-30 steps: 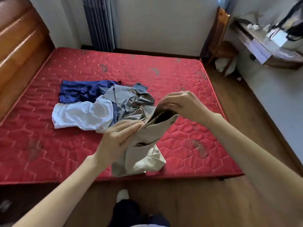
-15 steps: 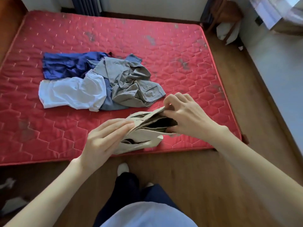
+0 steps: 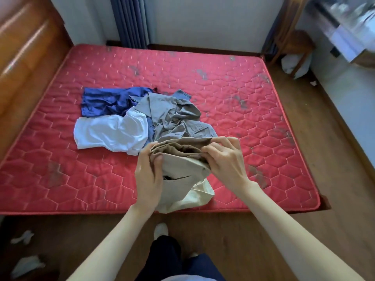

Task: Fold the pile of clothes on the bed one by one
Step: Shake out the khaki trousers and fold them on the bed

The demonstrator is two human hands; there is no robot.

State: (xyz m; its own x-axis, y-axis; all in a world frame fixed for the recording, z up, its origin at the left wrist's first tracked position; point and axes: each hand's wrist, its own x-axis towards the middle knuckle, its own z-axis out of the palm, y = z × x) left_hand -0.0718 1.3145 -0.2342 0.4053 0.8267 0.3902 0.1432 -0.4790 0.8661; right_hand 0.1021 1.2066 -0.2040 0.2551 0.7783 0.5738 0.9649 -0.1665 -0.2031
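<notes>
While I watch from the head camera, reading left to right, the wooden headboard (image 3: 24, 57) runs along the left edge, and the red mattress (image 3: 253, 110) fills the middle of the room. On it lie a blue garment (image 3: 107, 100), a white shirt (image 3: 109, 132) just in front of it, and a crumpled grey shirt (image 3: 172, 116) overlapping both; none of these looks folded, so I judge most of the task is left. Nearer me, my left hand (image 3: 147, 175) grips one end of the beige garment (image 3: 182, 175), thumb pinched over the bunched edge, and my right hand (image 3: 225, 159) pinches the other end, fingers curled into the cloth. That piece hangs in front of the near edge of the mattress, bunched and not yet flat, so I take it as the first fold barely begun. I see no finished stack. Further right, a wooden chair (image 3: 292, 37) stands by the wall and a blurred desk (image 3: 349, 31) sits in the corner; the floor (image 3: 334, 159) is wood.
</notes>
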